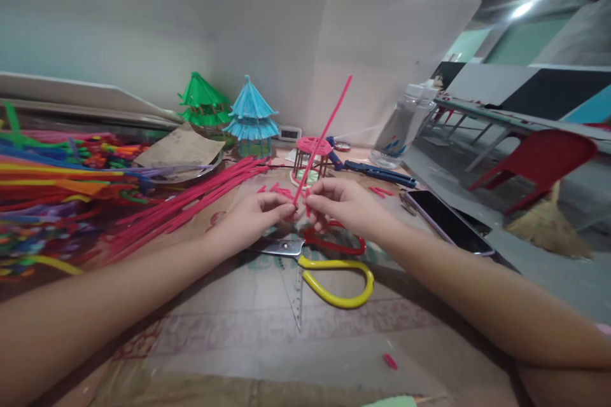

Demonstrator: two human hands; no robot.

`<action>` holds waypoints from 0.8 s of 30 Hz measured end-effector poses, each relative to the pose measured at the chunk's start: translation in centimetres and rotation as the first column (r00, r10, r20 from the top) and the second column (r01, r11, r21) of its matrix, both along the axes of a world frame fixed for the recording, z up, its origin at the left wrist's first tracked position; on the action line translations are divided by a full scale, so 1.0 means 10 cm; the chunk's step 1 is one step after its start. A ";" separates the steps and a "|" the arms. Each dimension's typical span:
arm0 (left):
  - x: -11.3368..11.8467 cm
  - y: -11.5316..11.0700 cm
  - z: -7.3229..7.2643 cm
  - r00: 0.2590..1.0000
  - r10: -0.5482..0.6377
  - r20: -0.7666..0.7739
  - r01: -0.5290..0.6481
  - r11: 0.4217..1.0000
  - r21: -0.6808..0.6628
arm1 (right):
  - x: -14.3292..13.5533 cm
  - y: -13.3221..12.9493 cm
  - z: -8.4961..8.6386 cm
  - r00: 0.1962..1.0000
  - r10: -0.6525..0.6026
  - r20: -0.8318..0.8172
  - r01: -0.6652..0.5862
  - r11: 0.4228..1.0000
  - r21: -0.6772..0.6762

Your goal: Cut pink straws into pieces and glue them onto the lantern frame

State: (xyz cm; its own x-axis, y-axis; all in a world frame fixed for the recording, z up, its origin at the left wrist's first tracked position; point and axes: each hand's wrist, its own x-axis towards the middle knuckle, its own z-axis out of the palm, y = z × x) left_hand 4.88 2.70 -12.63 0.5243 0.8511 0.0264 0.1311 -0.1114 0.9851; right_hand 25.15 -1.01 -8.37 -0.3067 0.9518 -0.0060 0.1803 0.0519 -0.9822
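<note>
1 long pink stem [329, 124] stands tilted at the left hand's [258, 215] fingertips.
Slim and nearly straight, the long pink stem leans right toward its top, its lower end between the left hand and the right hand [344, 206]. The left hand pinches it, fingers nearly closed; the right hand, just beside, narrowly pinches 1 short pink piece [308, 202]. Scissors [340, 297] with 1 yellow and 1 red handle lie near both.
</note>
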 end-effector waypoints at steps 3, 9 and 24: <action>-0.01 0.00 0.01 1.000 0.023 -0.007 -0.022 0.999 0.028 | -0.14 0.05 -0.16 0.992 -0.038 -0.117 0.026 0.995 -0.100; -0.02 0.01 0.01 0.999 0.029 -0.013 -0.029 0.999 -0.014 | -0.20 0.13 -0.34 0.979 -0.096 -0.182 0.093 0.995 -0.028; -0.04 0.11 -0.09 0.996 -0.079 -0.048 0.079 0.997 0.006 | -0.21 0.09 -0.43 0.990 -0.092 -0.106 0.107 0.983 0.148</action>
